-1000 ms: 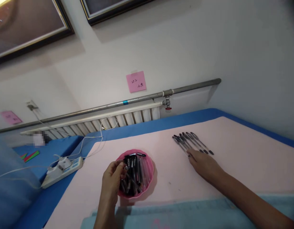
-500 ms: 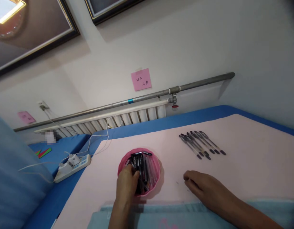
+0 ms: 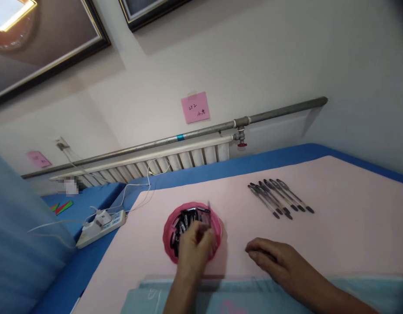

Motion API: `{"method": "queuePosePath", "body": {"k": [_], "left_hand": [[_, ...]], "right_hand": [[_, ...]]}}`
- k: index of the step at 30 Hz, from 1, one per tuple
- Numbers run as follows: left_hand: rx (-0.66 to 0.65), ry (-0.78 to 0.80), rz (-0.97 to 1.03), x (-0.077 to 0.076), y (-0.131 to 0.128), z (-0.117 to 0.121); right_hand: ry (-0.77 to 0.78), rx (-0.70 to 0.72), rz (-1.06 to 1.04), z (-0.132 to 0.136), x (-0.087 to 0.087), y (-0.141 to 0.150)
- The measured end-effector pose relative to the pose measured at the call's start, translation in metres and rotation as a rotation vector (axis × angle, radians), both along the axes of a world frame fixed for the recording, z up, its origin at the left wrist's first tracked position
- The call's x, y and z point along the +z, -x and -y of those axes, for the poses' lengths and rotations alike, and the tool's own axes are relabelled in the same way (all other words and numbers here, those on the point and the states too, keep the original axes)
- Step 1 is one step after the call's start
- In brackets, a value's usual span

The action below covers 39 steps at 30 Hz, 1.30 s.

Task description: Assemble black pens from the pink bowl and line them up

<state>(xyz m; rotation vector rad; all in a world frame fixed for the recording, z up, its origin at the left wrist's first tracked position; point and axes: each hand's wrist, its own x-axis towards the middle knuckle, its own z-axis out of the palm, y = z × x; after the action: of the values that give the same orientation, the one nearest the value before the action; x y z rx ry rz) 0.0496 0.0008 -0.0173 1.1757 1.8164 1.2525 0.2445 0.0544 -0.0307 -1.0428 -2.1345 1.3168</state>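
My left hand (image 3: 195,248) is over the pink scalloped bowl (image 3: 168,229), its thumb and fingers pinched on a thin greyish pen part (image 3: 209,213) that stands nearly upright and is blurred by motion. In the bowl lie many black pen parts (image 3: 181,226), partly covered by the hand. My right hand (image 3: 275,261) rests on the pink sheet to the right of the bowl, fingers curled together with nothing visible in them. Beyond it, several clear pens with dark ends (image 3: 276,196) lie side by side in a slanted row.
A pink sheet (image 3: 129,257) covers the blue table (image 3: 280,155). Light blue cloth (image 3: 254,298) lies along the near edge. On the left are a white power strip (image 3: 87,235) with plugs and cables, and a blue curtain (image 3: 21,244). A radiator (image 3: 188,159) and pipe run along the wall behind.
My left hand has risen from the pens in the bowl and moved right, now with a thin part in its fingers. The right hand has shifted slightly left.
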Motion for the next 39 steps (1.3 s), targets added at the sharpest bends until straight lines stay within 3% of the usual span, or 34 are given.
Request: {"method": "queuePosePath", "body": {"k": [5, 11, 14, 16, 18, 21, 23, 26, 30, 35, 39], "left_hand": [[-0.253, -0.14, -0.264, -0.001, -0.043, 0.008], [-0.282, -0.133, -0.486, -0.011, -0.052, 0.009], [-0.319, -0.14, -0.497, -0.009, -0.049, 0.009], [-0.24, -0.113, -0.48, -0.005, -0.038, 0.008], [-0.035, -0.021, -0.539, 0.0, -0.017, 0.007], [0.192, 0.303, -0.758, 0.006, 0.017, 0.006], [0.19, 0.467, -0.831, 0.006, 0.031, 0.006], [0.148, 0.563, -0.852, 0.005, 0.034, 0.003], [0.138, 0.6, -0.838, 0.001, 0.028, -0.001], [0.179, 0.531, -0.791, -0.003, 0.036, -0.005], [0.167, 0.275, -0.551, -0.003, 0.035, -0.004]], "right_hand": [[0.328, -0.11, -0.227, 0.01, -0.004, 0.007], [0.392, -0.122, -0.304, 0.011, -0.01, 0.012], [0.393, -0.142, -0.33, 0.01, -0.008, 0.012], [0.376, -0.192, -0.323, 0.008, -0.006, 0.011], [0.37, -0.235, -0.321, 0.006, -0.005, 0.008], [0.373, -0.276, -0.337, 0.003, -0.006, 0.005], [0.373, -0.281, -0.334, 0.002, -0.008, 0.004], [0.371, -0.275, -0.316, 0.003, -0.01, 0.004], [0.362, -0.281, -0.315, 0.005, -0.009, 0.005], [0.329, -0.26, -0.324, 0.006, -0.007, 0.007], [0.316, -0.259, -0.32, 0.004, -0.003, 0.005]]}}
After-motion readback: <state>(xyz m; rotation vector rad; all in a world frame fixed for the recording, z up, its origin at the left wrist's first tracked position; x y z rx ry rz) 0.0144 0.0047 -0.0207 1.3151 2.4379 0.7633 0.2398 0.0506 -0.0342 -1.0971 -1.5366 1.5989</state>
